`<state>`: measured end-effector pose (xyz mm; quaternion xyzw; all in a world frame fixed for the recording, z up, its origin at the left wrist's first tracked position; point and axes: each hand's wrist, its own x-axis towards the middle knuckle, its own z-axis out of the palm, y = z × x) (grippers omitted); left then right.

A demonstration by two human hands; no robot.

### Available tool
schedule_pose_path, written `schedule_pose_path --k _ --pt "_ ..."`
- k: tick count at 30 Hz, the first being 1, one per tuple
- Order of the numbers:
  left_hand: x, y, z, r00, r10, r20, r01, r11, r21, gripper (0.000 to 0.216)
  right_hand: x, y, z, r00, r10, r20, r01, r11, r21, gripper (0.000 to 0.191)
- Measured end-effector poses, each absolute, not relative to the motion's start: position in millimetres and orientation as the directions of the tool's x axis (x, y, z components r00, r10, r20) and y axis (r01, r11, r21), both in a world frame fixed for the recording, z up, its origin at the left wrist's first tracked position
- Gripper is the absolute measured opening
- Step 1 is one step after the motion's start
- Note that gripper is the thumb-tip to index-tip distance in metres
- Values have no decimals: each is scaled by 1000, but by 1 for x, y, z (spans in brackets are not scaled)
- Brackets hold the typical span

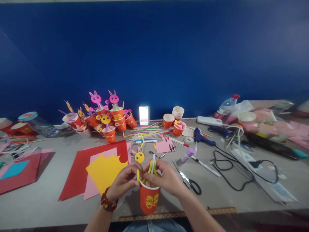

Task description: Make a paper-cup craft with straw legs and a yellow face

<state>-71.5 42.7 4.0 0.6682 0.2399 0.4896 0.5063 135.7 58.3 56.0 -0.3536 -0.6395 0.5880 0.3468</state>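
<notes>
A red paper cup (149, 199) with a yellow mark stands at the table's near edge, between my hands. My left hand (123, 182), with a red bead bracelet at the wrist, pinches a yellow strip (138, 176) at the cup's rim. My right hand (164, 175) is closed round more yellow strips and a white straw (153, 161) that stick up out of the cup. A yellow smiley disc (139, 157) lies on the table just behind my hands.
Red, pink and yellow paper sheets (101, 169) lie to the left. Finished cups with pink and yellow bunny toppers (106, 120) stand at the back. Scissors (189, 182), a glue stick (186, 156), a blue glue gun (201, 137) with black cable, and a bottle (225, 106) lie to the right.
</notes>
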Motion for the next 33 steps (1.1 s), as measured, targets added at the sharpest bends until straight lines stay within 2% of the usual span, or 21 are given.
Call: schedule_pose_path --k 6,11,17,20,27,33 --pt "-69 42 5 408 800 439 -220 -381 898 24 137 59 61 -507 860 60 50 99 -994 16" --pt "-71 41 4 393 810 435 -180 -396 901 25 145 60 60 -387 910 149 148 221 -964 22" --pt "-73 39 9 384 812 440 -143 -419 897 24 169 60 57 -297 916 268 170 327 -930 29" --pt "-74 39 13 389 804 450 -148 -428 892 22 183 61 53 -275 920 279 164 331 -929 30" --pt "-77 39 12 405 806 432 -169 -399 901 20 200 55 37 -247 946 208 180 255 -950 26" --pt "-82 36 3 401 827 393 -161 -359 919 16 209 44 18 -153 958 242 250 274 -928 30"
